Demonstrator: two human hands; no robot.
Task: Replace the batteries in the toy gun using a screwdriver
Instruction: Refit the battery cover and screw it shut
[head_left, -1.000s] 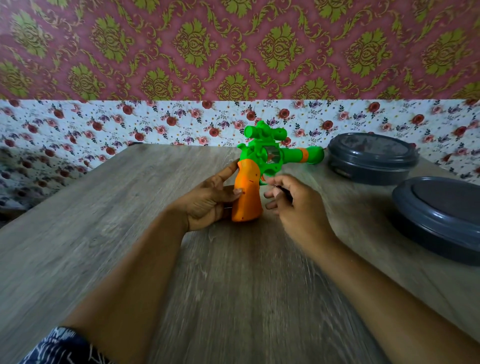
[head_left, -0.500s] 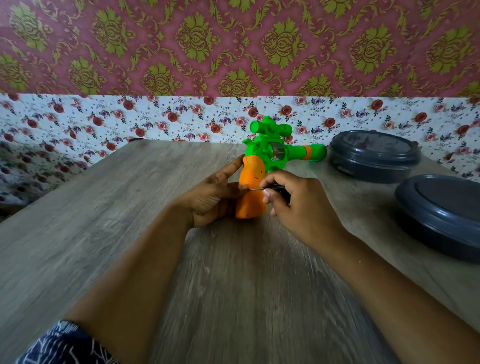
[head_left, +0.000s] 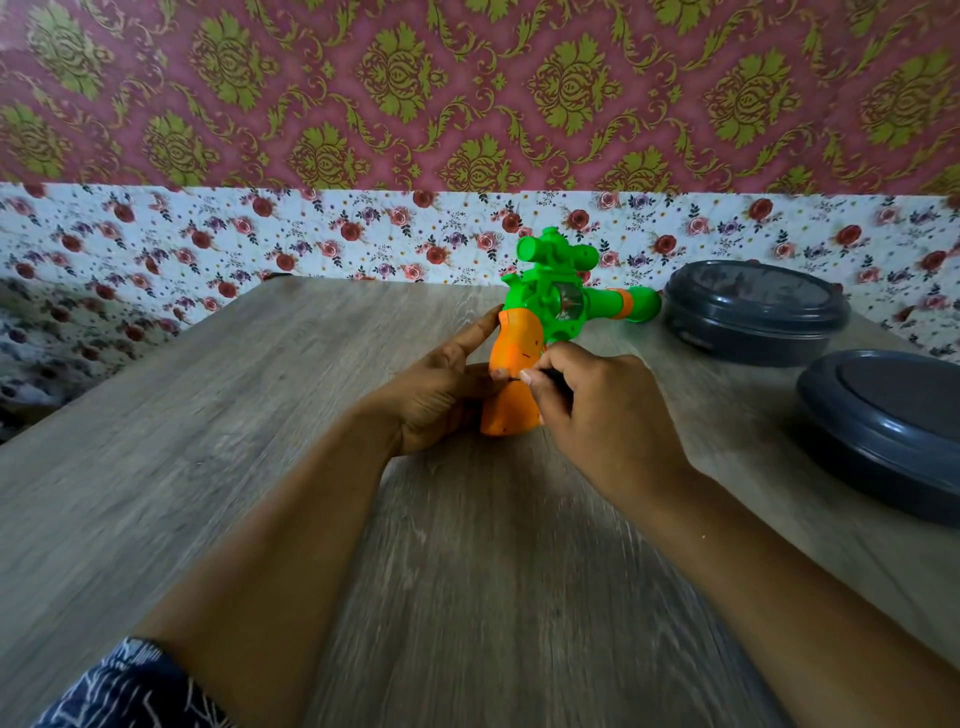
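A toy gun (head_left: 550, 312) with a green body and an orange handle stands upright on its handle on the wooden table (head_left: 208, 441), barrel pointing right. My left hand (head_left: 441, 395) grips the orange handle from the left, thumb across its side. My right hand (head_left: 597, 410) pinches a small dark screwdriver (head_left: 545, 375), mostly hidden by the fingers. Its thin metal tip touches the side of the orange handle.
Two dark grey round lidded containers stand at the right: one at the back (head_left: 753, 312), one nearer at the table's right edge (head_left: 883, 431). A floral wall runs behind the table.
My right hand has brought the screwdriver tip in from the right onto the orange handle. The left hand keeps its hold on the gun.
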